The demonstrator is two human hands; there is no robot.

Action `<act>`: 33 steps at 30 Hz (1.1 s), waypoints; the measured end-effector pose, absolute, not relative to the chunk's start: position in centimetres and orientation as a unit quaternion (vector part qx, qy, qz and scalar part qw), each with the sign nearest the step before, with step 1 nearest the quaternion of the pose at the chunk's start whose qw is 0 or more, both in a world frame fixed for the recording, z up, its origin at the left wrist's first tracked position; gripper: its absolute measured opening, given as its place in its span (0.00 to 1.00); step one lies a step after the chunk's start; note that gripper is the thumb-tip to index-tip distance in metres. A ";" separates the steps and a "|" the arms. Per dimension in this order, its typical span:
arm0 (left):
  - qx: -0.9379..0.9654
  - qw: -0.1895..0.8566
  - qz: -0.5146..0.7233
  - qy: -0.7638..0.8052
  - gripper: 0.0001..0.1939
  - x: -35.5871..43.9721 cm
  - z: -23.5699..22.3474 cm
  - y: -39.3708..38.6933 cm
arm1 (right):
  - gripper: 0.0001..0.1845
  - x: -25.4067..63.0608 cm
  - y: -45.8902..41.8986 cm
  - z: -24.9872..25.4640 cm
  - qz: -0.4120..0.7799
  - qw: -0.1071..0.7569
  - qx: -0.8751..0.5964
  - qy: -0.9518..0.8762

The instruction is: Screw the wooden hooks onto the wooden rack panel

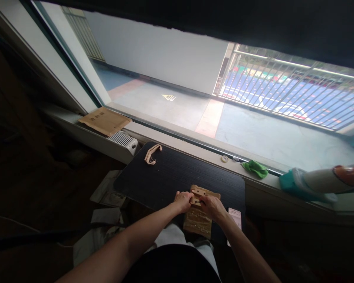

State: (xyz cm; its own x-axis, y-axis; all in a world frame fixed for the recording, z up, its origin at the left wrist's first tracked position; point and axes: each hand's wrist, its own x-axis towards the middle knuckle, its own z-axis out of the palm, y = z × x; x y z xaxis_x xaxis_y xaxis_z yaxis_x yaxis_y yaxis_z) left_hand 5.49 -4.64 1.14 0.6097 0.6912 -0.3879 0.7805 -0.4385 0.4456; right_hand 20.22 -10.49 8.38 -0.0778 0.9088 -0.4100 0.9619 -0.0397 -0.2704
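My left hand [183,201] is closed around the left end of a light wooden piece [198,192] that has dark holes in it. Close by on the right, my right hand [212,206] pinches a small dark item, too small to name, against the wood. Below both hands lies a clear plastic bag [197,223] with small shiny bits inside, over a brownish surface. Toward the far left of the black table [179,171] rest curved wooden pieces [149,154]. A phone [235,217] with a lit screen lies beside my right forearm.
A window sill runs behind the table, bearing a roll of tape [224,158], a green cloth [255,169] and a teal container [292,181]. A brown padded envelope [105,121] lies at the left, above a white vented box [123,140]. Papers [107,190] sit low on the left.
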 end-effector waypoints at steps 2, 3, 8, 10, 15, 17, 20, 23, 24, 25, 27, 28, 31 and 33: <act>0.844 0.303 -0.073 0.436 0.07 5.5 1.1 -4.6 | 0.15 20.3 -10.5 8.3 -0.251 0.049 0.676 0.691; 0.844 0.303 -0.073 0.436 0.07 5.5 1.1 -4.6 | 0.15 20.3 -10.6 8.3 -0.255 0.048 0.676 0.690; 0.842 0.305 -0.073 0.439 0.08 5.5 0.9 -4.6 | 0.14 20.3 -10.7 8.5 -0.266 0.051 0.676 0.685; 0.843 0.307 -0.070 0.437 0.08 5.5 0.7 -4.6 | 0.14 20.1 -10.6 8.5 -0.260 0.058 0.681 0.682; 0.842 0.308 -0.075 0.437 0.08 5.5 0.7 -4.6 | 0.16 19.3 -10.2 8.9 -0.236 0.095 0.681 0.687; 0.843 0.307 -0.076 0.435 0.08 5.6 0.8 -4.6 | 0.16 18.9 -10.0 9.1 -0.225 0.106 0.673 0.697; 0.844 0.304 -0.079 0.435 0.08 5.6 0.9 -4.6 | 0.20 18.7 -9.8 9.0 -0.216 0.101 0.666 0.707; 0.844 0.304 -0.082 0.433 0.09 5.7 1.0 -4.6 | 0.18 18.6 -9.6 8.8 -0.222 0.104 0.688 0.683; 0.845 0.303 -0.082 0.433 0.09 5.7 1.0 -4.6 | 0.16 18.6 -9.5 8.7 -0.223 0.108 0.698 0.672; 0.845 0.302 -0.081 0.434 0.10 5.7 0.9 -4.6 | 0.15 18.5 -9.4 8.7 -0.223 0.111 0.706 0.663; 0.845 0.301 -0.079 0.434 0.10 5.6 0.8 -4.6 | 0.15 18.4 -9.3 8.9 -0.224 0.112 0.711 0.657; 0.845 0.302 -0.077 0.434 0.10 5.6 0.8 -4.6 | 0.15 18.4 -9.2 9.0 -0.226 0.113 0.707 0.661; 0.845 0.309 -0.072 0.432 0.10 5.5 0.9 -4.6 | 0.16 18.4 -9.0 9.4 -0.234 0.121 0.680 0.684; 0.843 0.311 -0.071 0.432 0.10 5.4 1.1 -4.6 | 0.16 18.7 -8.9 9.5 -0.229 0.126 0.663 0.701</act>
